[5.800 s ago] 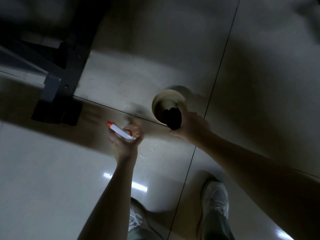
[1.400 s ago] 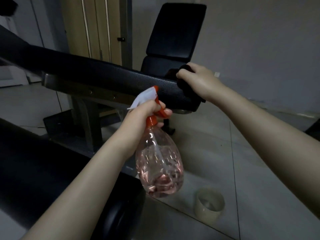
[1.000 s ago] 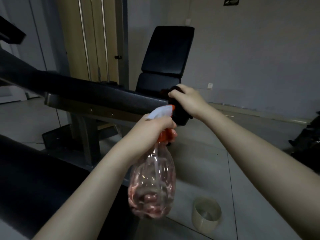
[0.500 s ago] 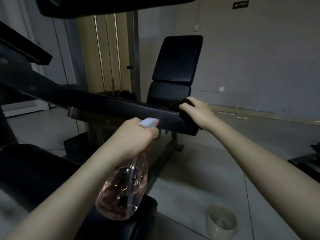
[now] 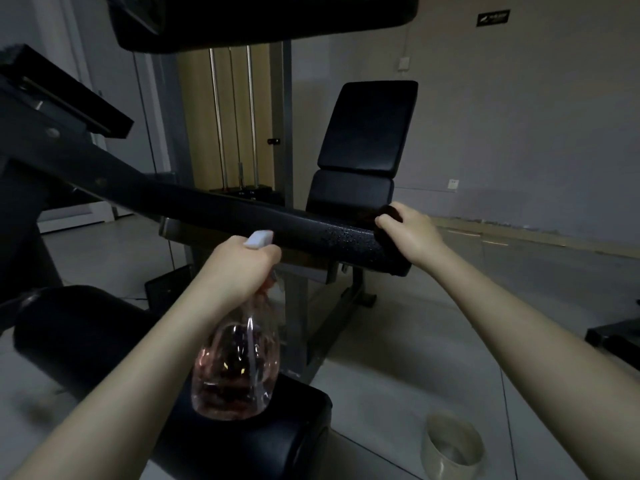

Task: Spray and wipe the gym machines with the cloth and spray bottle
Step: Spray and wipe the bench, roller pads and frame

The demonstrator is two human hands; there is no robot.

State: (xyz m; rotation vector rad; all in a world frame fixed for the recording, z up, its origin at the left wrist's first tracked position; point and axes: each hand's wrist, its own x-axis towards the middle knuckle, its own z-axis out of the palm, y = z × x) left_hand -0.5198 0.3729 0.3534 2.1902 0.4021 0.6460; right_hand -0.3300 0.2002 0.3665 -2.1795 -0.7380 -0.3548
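Observation:
My left hand [image 5: 239, 268] grips the neck of a clear spray bottle [image 5: 237, 372] with pinkish liquid; its white nozzle [image 5: 258, 239] points at a long black padded bar [image 5: 277, 221] of a gym machine. Small droplets shine on the pad's right end [image 5: 349, 239]. My right hand [image 5: 412, 233] holds a dark cloth [image 5: 388, 216] pressed on that right end. The cloth is mostly hidden by my fingers.
A black padded roller [image 5: 104, 341] lies low in front of me. Behind the bar stands a black seat with backrest [image 5: 367, 133]. A dark pad [image 5: 263, 19] hangs overhead. A beige cup [image 5: 453, 445] sits on the tiled floor at lower right.
From a floor view with my right hand at the cup, the view rose to the machine. Within the last second the bottle came up toward the bar and droplets appeared on the pad; my right hand stayed.

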